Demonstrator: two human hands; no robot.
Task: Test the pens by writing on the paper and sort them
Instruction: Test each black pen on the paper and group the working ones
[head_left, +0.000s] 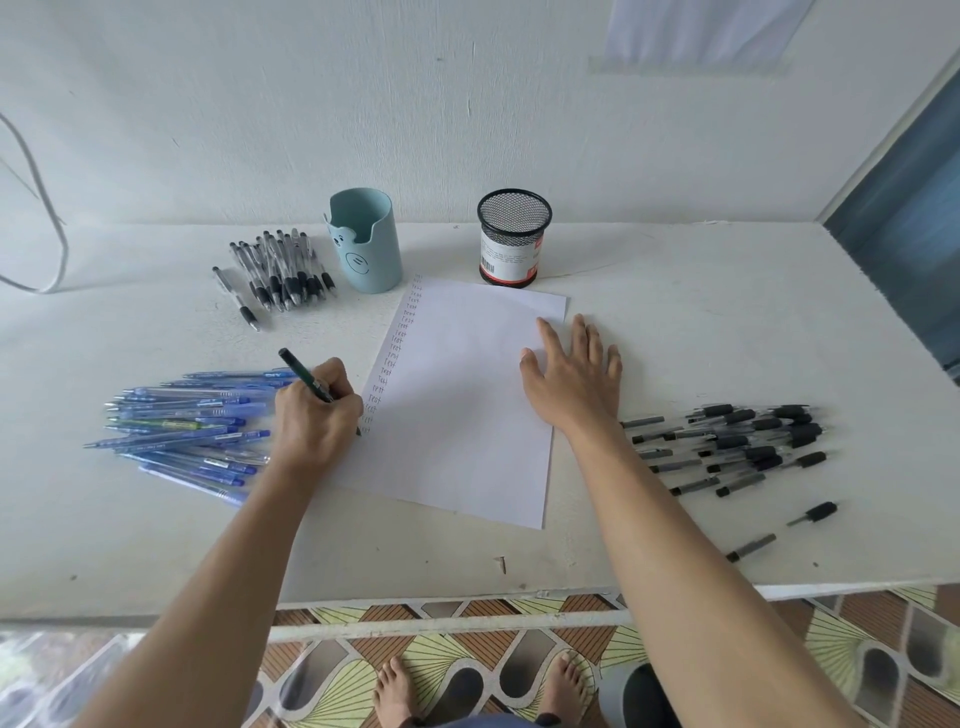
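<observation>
A white sheet of paper (462, 395) lies on the table with a column of small "test" words down its left edge. My left hand (317, 410) grips a dark green pen (304, 374), its tip on the paper's left edge at the bottom of the column. My right hand (576, 374) rests flat, fingers spread, on the paper's right edge. Several blue pens (192, 426) lie in a pile left of my left hand. Several black pens (743, 441) are scattered to the right. Another bunch of black-grip pens (280, 273) lies at the back left.
A light blue pen holder (366, 241) and a black mesh pen cup (514, 236) stand behind the paper near the wall. A grey cable (52, 228) hangs at the far left. The table's front edge (467, 597) runs below my forearms; patterned floor and bare feet show beneath.
</observation>
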